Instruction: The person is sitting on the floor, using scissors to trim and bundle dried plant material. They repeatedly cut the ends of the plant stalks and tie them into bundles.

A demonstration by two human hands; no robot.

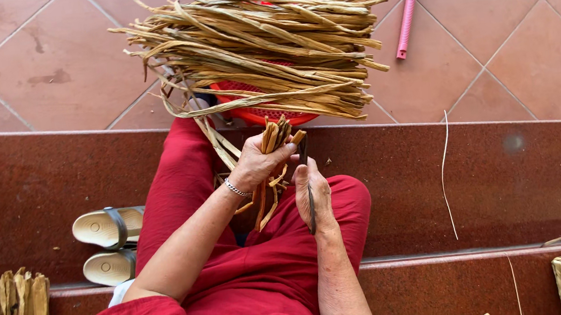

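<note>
My left hand [256, 161] is clenched around a small bunch of dried stalks [277, 137], ends up, just below the red basket [268, 46]. My right hand [313, 192], just right of the left and also below the basket, grips a dark thin blade [311, 207]. A larger bundle of dried stalks [260, 40] lies across the basket's rim. Pale sandals [109, 244] stand well left of the basket, down on the step. A pink hose [409, 3] lies right of the basket.
</note>
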